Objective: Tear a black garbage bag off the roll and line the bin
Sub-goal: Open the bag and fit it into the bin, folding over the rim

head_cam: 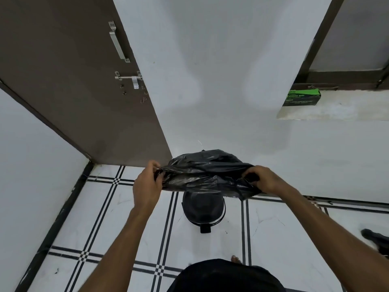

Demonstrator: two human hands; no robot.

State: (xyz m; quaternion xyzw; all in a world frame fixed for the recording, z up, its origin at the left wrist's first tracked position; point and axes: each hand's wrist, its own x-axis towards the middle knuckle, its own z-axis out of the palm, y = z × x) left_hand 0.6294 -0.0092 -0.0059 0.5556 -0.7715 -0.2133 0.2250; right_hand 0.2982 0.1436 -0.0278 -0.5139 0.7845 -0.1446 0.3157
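A crumpled black garbage bag [202, 171] is stretched between both hands, in the air above a black pedal bin [203, 209] on the tiled floor. My left hand [147, 184] pinches the bag's left edge. My right hand [262, 179] grips its right edge. The bag covers the bin's upper part, so the bin's opening is hidden. The bin's foot pedal [205, 229] points toward me. A green garbage bag box [302, 98] sits on a ledge at the upper right.
A brown door [84, 91] stands open at the left, its edge close to the bag. A white wall rises behind the bin. A dark object [376, 241] lies on the floor at the right edge. My bare toes [235, 259] show near the bottom.
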